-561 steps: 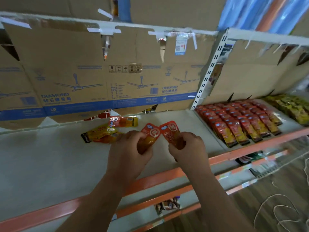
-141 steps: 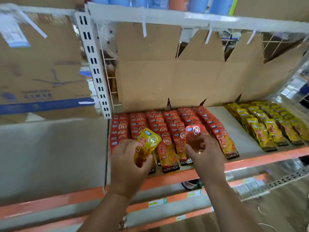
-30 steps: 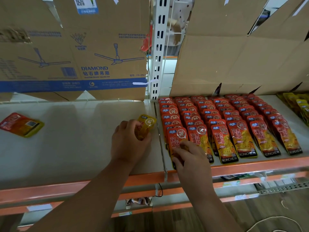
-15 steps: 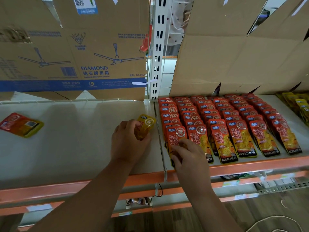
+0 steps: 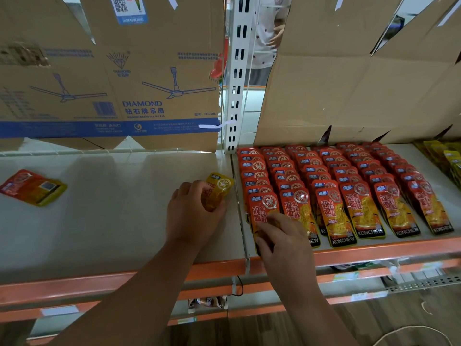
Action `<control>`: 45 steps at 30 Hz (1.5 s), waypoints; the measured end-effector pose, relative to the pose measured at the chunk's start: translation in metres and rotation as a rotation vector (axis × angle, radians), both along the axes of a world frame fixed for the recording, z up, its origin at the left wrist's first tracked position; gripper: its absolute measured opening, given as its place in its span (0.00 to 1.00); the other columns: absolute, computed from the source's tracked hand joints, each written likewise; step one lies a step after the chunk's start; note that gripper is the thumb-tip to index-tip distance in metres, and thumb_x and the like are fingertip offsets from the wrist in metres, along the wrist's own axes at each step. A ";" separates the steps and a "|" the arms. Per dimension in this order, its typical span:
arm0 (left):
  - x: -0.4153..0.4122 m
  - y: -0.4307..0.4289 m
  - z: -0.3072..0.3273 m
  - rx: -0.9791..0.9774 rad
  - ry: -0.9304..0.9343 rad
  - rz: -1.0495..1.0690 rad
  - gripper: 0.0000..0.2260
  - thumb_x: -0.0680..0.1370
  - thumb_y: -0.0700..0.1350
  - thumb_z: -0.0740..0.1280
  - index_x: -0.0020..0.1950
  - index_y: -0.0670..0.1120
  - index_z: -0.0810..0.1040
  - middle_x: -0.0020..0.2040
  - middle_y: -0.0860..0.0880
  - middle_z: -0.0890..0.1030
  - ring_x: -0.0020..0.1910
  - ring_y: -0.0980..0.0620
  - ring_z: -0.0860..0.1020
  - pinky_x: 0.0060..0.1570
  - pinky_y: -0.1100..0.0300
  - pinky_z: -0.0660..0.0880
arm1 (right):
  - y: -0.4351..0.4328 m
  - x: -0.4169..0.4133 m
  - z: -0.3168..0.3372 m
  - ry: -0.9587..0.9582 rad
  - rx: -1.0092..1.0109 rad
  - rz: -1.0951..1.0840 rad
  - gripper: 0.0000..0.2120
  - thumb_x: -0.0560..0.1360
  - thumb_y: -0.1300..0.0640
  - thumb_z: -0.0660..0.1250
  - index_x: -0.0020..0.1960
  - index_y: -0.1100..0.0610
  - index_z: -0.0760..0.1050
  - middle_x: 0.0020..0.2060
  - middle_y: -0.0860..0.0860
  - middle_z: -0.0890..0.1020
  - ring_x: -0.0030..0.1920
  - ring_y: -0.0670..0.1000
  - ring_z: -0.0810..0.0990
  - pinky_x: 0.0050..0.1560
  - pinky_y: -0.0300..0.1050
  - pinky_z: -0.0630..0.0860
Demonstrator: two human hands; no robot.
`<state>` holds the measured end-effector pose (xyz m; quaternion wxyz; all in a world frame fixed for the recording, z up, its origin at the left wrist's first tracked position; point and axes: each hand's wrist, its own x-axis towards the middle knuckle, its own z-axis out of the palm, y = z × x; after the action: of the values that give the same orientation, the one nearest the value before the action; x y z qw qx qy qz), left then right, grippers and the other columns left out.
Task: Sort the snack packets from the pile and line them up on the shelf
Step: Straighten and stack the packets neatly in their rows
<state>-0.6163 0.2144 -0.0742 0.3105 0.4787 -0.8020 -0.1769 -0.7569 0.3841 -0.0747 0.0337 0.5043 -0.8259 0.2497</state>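
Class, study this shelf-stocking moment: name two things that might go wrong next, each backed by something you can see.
1. The right hand grips the front red packet, which reaches the shelf's orange front edge; a slip might push it off.
2. The left hand grips a yellow packet just beside the red rows, while the yellow rows lie far right; it might be misplaced among the reds.

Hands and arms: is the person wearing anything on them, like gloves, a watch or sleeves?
No, nothing shows. The left hand and the right hand are bare: no gloves, no rings, no watch or bracelet at the wrists. The left forearm and the right forearm are bare too; no sleeve comes into the picture.
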 end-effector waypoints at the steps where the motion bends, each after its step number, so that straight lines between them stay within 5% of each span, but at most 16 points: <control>1: 0.000 0.000 0.000 0.002 0.000 0.000 0.19 0.71 0.59 0.74 0.55 0.49 0.79 0.50 0.49 0.79 0.48 0.49 0.76 0.46 0.58 0.71 | 0.000 0.000 -0.001 -0.002 0.001 0.003 0.17 0.72 0.54 0.78 0.61 0.52 0.83 0.60 0.46 0.79 0.60 0.51 0.74 0.57 0.42 0.71; 27: 0.001 0.001 0.000 -0.025 0.060 -0.046 0.19 0.71 0.57 0.76 0.57 0.49 0.79 0.52 0.49 0.79 0.50 0.48 0.77 0.45 0.53 0.78 | 0.013 -0.017 0.012 -0.133 -0.091 -0.001 0.09 0.76 0.56 0.75 0.56 0.52 0.83 0.55 0.44 0.77 0.57 0.45 0.73 0.57 0.43 0.72; 34: -0.005 0.019 0.016 -0.124 0.134 -0.173 0.16 0.71 0.53 0.76 0.55 0.49 0.79 0.51 0.52 0.76 0.48 0.50 0.74 0.45 0.52 0.75 | 0.029 -0.054 0.030 -0.154 -0.136 -0.077 0.14 0.78 0.53 0.69 0.63 0.51 0.78 0.58 0.46 0.77 0.59 0.46 0.71 0.57 0.46 0.72; 45: -0.131 0.130 0.060 -0.152 0.206 -0.458 0.18 0.68 0.55 0.74 0.55 0.52 0.78 0.53 0.54 0.75 0.51 0.53 0.74 0.52 0.59 0.71 | 0.116 -0.157 0.048 -0.147 -0.214 -0.229 0.15 0.76 0.52 0.67 0.62 0.50 0.78 0.58 0.46 0.78 0.60 0.48 0.74 0.59 0.43 0.68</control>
<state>-0.7474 0.3446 -0.0141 0.3775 0.2393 -0.8646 -0.2298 -0.9139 0.5002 -0.0270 0.0552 0.3808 -0.8470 0.3668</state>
